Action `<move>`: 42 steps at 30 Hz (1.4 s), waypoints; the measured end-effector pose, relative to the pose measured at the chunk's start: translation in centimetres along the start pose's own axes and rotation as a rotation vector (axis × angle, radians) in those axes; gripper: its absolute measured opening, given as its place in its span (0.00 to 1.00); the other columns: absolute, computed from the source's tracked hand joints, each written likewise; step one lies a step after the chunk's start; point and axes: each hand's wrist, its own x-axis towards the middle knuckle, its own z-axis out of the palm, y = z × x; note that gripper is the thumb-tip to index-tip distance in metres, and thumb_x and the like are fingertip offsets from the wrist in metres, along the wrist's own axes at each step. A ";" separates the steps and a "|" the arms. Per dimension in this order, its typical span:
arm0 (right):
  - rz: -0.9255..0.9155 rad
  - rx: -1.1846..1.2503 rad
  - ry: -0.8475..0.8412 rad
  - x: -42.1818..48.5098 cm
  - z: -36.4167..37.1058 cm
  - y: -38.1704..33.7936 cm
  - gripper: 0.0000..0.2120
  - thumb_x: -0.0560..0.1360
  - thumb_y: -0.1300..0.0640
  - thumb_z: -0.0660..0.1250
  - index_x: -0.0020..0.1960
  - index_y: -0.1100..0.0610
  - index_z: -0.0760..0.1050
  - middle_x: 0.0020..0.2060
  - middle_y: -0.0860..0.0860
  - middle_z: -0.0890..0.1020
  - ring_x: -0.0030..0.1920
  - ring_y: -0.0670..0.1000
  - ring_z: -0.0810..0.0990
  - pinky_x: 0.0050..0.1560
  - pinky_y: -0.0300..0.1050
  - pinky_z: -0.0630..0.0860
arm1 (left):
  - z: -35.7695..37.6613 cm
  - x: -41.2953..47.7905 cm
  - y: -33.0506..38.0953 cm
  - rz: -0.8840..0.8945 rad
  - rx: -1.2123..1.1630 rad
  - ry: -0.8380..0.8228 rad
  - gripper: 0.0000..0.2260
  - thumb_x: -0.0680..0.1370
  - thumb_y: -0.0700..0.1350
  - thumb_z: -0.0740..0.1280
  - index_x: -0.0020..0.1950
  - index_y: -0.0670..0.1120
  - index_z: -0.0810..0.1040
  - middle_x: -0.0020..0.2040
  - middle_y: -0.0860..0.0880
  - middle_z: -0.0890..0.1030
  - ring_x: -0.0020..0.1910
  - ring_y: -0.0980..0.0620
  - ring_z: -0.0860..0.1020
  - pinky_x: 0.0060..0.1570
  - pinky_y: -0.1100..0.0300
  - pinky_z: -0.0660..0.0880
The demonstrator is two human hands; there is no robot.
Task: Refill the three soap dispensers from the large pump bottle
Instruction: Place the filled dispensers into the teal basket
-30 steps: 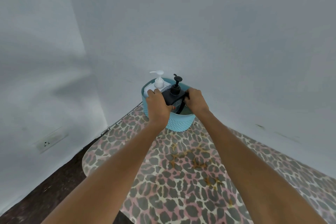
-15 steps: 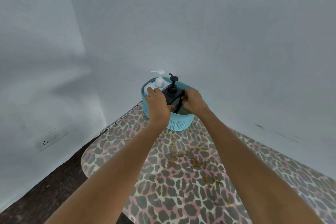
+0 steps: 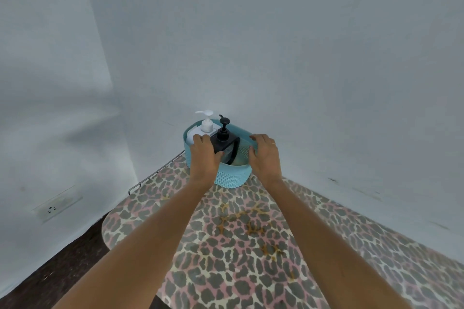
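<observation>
A teal basket [image 3: 232,178] stands on the leopard-print board by the wall corner. Inside it a white pump bottle [image 3: 207,124] stands at the back left, with a black pump dispenser [image 3: 224,138] beside it. My left hand [image 3: 203,155] grips the black dispenser from its left side, thumb on its front. My right hand [image 3: 265,155] holds the basket's right rim, fingers over the edge and thumb inside. The bottles' lower parts are hidden by the basket and my hands.
The leopard-print board [image 3: 238,246] stretches toward me and to the right, with a metal wire edge [image 3: 153,175] at its far left. White walls close in behind and to the left. A wall socket [image 3: 54,207] sits low left above the dark floor [image 3: 50,273].
My right hand has let go of the black dispenser and moved right onto the basket's rim. The left hand has stayed on the dispenser.
</observation>
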 end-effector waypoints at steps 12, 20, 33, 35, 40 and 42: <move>0.221 0.003 0.093 -13.5 -9.6 5.6 0.13 0.78 0.60 0.60 0.61 0.60 0.74 0.58 0.54 0.78 0.60 0.53 0.74 0.60 0.42 0.67 | 3.2 -10.7 6.1 0.178 -0.233 -0.118 0.14 0.78 0.38 0.61 0.63 0.39 0.69 0.58 0.41 0.74 0.57 0.44 0.73 0.55 0.53 0.71; 0.382 -0.032 0.238 -23.6 -17.8 10.0 0.12 0.78 0.58 0.61 0.60 0.59 0.76 0.57 0.53 0.78 0.60 0.52 0.74 0.58 0.40 0.67 | 7.9 -19.7 14.0 0.352 -0.326 -0.334 0.11 0.78 0.39 0.60 0.60 0.41 0.71 0.53 0.43 0.76 0.49 0.48 0.75 0.50 0.56 0.73; 0.646 -0.038 0.627 -35.3 -29.2 17.9 0.07 0.76 0.62 0.64 0.53 0.59 0.77 0.49 0.52 0.76 0.53 0.54 0.76 0.53 0.45 0.74 | 15.6 -32.4 24.5 0.549 -0.541 -0.882 0.22 0.75 0.44 0.67 0.67 0.44 0.66 0.66 0.46 0.68 0.66 0.50 0.68 0.62 0.62 0.66; 0.670 0.014 0.713 -35.9 -29.9 18.6 0.05 0.75 0.63 0.64 0.51 0.60 0.76 0.46 0.51 0.74 0.50 0.54 0.75 0.49 0.41 0.72 | 16.4 -33.0 25.0 0.562 -0.536 -0.910 0.23 0.75 0.45 0.68 0.68 0.45 0.65 0.66 0.46 0.68 0.66 0.51 0.67 0.62 0.63 0.65; 0.778 0.161 0.732 -37.3 -30.0 20.1 0.14 0.75 0.57 0.66 0.59 0.58 0.74 0.54 0.49 0.73 0.56 0.48 0.72 0.57 0.41 0.70 | 17.7 -33.1 25.1 0.594 -0.556 -0.906 0.24 0.74 0.45 0.69 0.68 0.47 0.65 0.65 0.48 0.69 0.64 0.55 0.67 0.60 0.64 0.65; 0.822 0.228 0.689 -37.9 -29.6 20.9 0.18 0.74 0.55 0.67 0.63 0.58 0.73 0.57 0.50 0.74 0.59 0.48 0.72 0.60 0.42 0.70 | 18.0 -33.2 25.2 0.573 -0.586 -0.903 0.24 0.73 0.43 0.69 0.67 0.46 0.66 0.63 0.49 0.70 0.62 0.57 0.68 0.61 0.63 0.68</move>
